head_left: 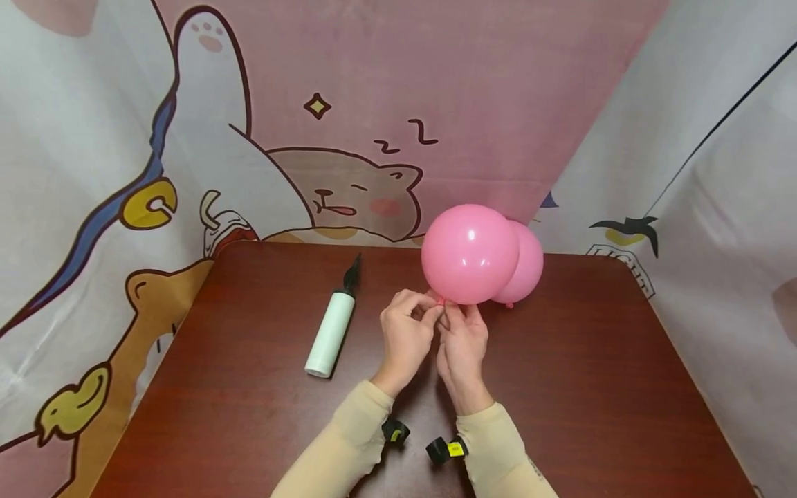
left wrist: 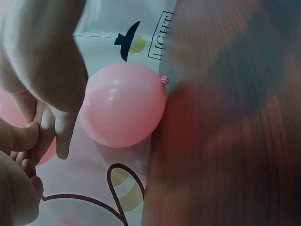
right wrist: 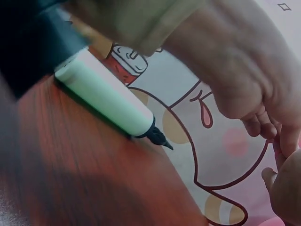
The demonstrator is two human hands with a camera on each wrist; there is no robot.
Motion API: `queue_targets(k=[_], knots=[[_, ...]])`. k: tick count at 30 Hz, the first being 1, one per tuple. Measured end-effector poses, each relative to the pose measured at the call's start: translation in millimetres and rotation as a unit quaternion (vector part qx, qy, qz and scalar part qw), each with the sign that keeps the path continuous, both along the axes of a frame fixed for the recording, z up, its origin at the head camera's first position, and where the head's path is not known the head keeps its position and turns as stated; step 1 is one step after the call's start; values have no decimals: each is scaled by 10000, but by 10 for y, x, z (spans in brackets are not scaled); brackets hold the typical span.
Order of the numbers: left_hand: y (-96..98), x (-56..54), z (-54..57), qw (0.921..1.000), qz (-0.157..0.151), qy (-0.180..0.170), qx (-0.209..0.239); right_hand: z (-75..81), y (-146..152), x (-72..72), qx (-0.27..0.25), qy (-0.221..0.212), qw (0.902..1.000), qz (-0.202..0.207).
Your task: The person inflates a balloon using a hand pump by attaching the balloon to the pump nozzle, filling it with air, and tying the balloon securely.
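A round pink balloon [head_left: 470, 254] is held up at its neck [head_left: 441, 301] between both hands. My left hand [head_left: 406, 339] pinches the neck from the left with thumb and bent fingers. From the other side my right hand [head_left: 463, 342] grips the same neck, its fingertips partly hidden under the balloon. Behind it, to the right, sits a second pink balloon [head_left: 529, 263] with a knotted end; the left wrist view shows this knot [left wrist: 164, 80] plainly. In the right wrist view the fingers of both hands meet at the right edge.
A pale green hand pump [head_left: 330, 335] with a black nozzle lies on the brown table [head_left: 249, 387], left of the hands. Beyond the table's back edge hangs a cartoon-printed cloth [head_left: 498, 90]. Black wrist cameras sit below the sleeves.
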State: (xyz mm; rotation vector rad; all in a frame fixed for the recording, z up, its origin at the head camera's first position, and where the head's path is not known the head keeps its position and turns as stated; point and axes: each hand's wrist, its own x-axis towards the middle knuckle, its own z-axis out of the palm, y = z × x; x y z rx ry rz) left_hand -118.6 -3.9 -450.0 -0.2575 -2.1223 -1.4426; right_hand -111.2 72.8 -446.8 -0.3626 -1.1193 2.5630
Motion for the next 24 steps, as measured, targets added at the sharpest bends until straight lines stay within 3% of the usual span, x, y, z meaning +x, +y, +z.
queue_targets(k=[3, 8, 15, 17, 24], knots=[[0, -21, -29, 9998, -163, -116, -91, -17, 17, 8, -7, -105, 9999, -7], [-47, -51, -19, 9952, -525, -96, -824, -15, 41, 10, 101, -146, 9998, 21], [-111, -80, 70, 9770, -925, 123, -1917, 19, 80, -16, 296, -50, 9995, 104], [-125, -80, 101, 9776, -983, 15, -1860, 30, 88, -18, 411, 10, 9991, 142], [-115, -68, 223, 9917, -855, -742, -612, 52, 83, -1, 809, 175, 9966, -3]])
